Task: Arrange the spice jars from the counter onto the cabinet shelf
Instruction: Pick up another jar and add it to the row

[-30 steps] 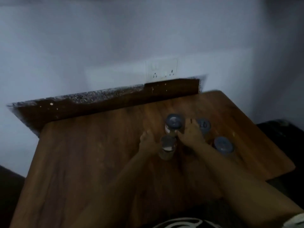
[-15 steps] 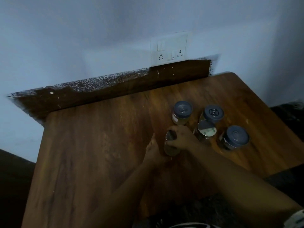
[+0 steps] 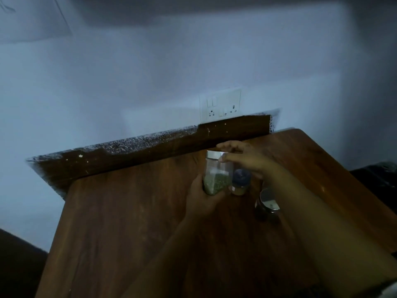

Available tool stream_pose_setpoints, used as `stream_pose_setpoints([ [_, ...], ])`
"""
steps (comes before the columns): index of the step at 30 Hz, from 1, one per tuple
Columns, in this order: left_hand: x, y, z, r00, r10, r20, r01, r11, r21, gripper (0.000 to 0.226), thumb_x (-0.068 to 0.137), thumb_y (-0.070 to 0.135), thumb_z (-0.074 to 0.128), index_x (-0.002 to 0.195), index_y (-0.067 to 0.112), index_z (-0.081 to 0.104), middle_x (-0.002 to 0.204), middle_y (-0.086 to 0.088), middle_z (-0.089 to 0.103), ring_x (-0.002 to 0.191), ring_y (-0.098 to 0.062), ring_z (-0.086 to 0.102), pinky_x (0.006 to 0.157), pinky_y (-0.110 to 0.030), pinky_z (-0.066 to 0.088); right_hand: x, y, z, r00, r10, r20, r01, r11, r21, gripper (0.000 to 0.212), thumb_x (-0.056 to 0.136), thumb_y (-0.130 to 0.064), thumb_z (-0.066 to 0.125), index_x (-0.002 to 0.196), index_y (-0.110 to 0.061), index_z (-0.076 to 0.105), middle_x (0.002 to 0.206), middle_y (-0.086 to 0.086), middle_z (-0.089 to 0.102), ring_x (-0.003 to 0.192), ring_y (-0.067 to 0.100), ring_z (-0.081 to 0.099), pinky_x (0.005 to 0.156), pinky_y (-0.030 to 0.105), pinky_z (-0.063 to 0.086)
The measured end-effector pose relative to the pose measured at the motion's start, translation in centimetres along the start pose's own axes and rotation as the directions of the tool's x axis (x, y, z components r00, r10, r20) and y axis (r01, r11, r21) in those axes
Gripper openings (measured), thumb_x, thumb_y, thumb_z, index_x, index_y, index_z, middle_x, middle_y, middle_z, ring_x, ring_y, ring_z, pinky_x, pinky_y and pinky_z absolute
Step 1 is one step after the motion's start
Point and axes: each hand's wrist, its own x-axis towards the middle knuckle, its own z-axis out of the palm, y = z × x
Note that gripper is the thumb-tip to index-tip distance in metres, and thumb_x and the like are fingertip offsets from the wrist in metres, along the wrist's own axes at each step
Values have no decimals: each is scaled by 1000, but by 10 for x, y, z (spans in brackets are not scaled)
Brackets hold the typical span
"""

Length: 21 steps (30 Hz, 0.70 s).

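- The step in hand looked like the pick-up of the first jar: a tall clear jar with a silver lid and green dried herbs in its lower half (image 3: 217,175) was off the brown wooden counter (image 3: 120,222), held upright between both hands.
- The left hand (image 3: 202,201) cupped the jar's base, its fingers wrapped round the lower part of the glass.
- The right hand (image 3: 242,157) reached over from the right, its fingertips (image 3: 223,158) pinching the jar at the lid's rim.
- A short jar with a dark blue lid and orange-brown powder (image 3: 240,181) stood on the counter just beside the held jar, on its right.
- A dark jar with a shiny silver lid (image 3: 267,206) stood nearer the camera, partly hidden by the right forearm. Any other jars were out of sight behind that arm.
- A white switch and socket plate (image 3: 221,105) sat on the pale wall above the counter's dark backsplash.
- No cabinet shelf was clearly visible; only a dark edge ran along the top of the view.
- The next move would probably call for raising the jar clear of its neighbours, keeping it upright, and finding the shelf overhead.
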Motion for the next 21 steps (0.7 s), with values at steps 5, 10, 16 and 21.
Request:
stream_pose_setpoints([
  [5, 16, 30, -25, 983, 175, -64, -155, 959, 235, 92, 63, 57, 75, 137, 10, 45, 117, -3, 48, 100, -8, 45, 71, -17, 33, 7, -23, 0, 1000, -17, 4, 18, 993, -117, 50, 61, -36, 86, 107, -42, 68, 122, -1, 58, 110, 21, 59, 94, 46, 54],
  [10, 30, 47, -46, 1000, 12, -1, -12, 983, -184, 64, 69, 25, 85, 125, 14, 55, 111, 3, 59, 101, -15, 61, 70, -15, 51, 3, -53, 4, 999, -32, -4, 32, 985, 170, 33, 82, -20, 75, 114, -13, 68, 109, 8, 67, 96, 23, 66, 75, 32, 55],
  [16, 31, 71, -42, 990, 142, 24, -135, 970, -205, 94, 62, 37, 91, 138, 28, 37, 124, 8, 59, 109, -9, 64, 81, -26, 58, 2, -77, 12, 972, 15, -237, 47, 965, 257, 63, 61, -39, 84, 102, 5, 67, 95, 21, 73, 79, 32, 70, 76, 46, 58],
  [21, 31, 81, -56, 974, 57, 221, 73, 841, -536, 86, 59, 24, 82, 136, 24, 44, 126, -11, 60, 109, -22, 64, 91, -40, 55, -10, -96, 3, 997, -77, -27, 81, 958, 274, 51, 68, -37, 81, 107, -7, 69, 101, 12, 74, 92, 27, 71, 80, 36, 56],
])
